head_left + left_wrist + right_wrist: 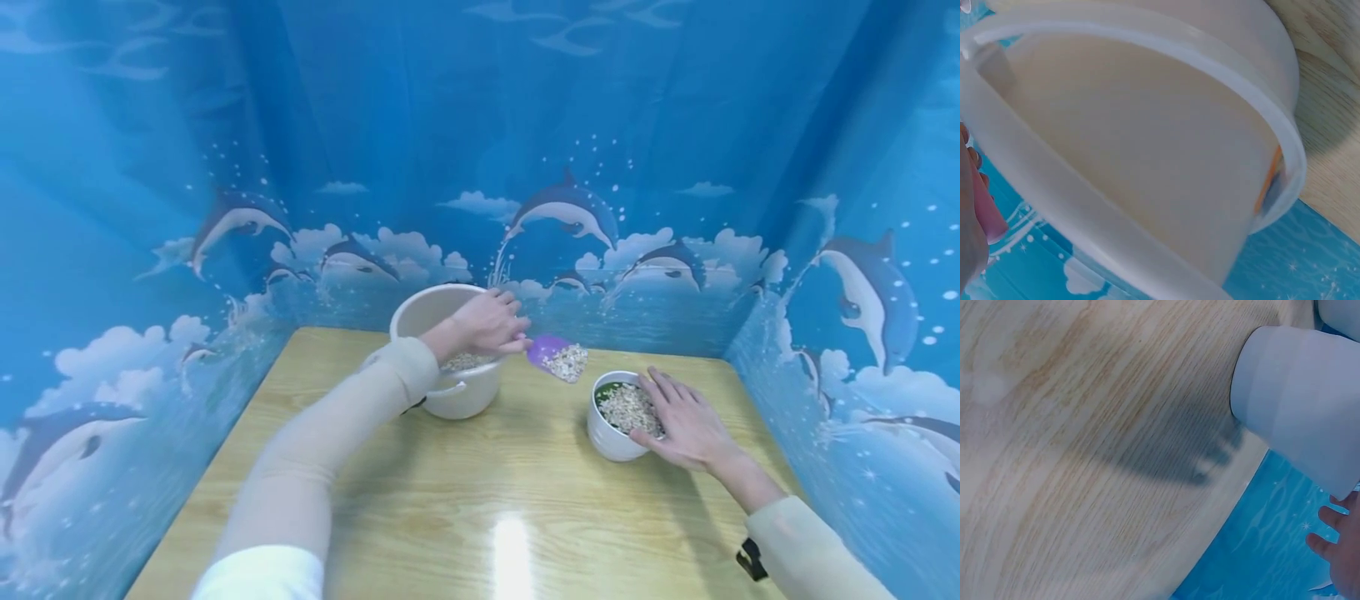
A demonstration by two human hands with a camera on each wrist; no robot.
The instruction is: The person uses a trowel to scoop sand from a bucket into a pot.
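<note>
Purple plastic scoop [546,353], loaded with pale flaky grains [567,364], hangs between the round white bucket [461,404] and the small ridged white pot [615,443]. The left hand [487,323] curls round its handle [988,217]; a twist could shed flakes onto the wood-grain table [427,517] below. The right hand [684,423], fingers extended, lies at the pot's edge without clasping it; an uneven push there could tip the pot.

On my head feed, a blue ocean-print curtain [480,100] wraps three sides, printed dolphins [566,208] leaping among white clouds [405,250], and a wood-grain tabletop [420,508] catches bright glare [512,558]!
</note>
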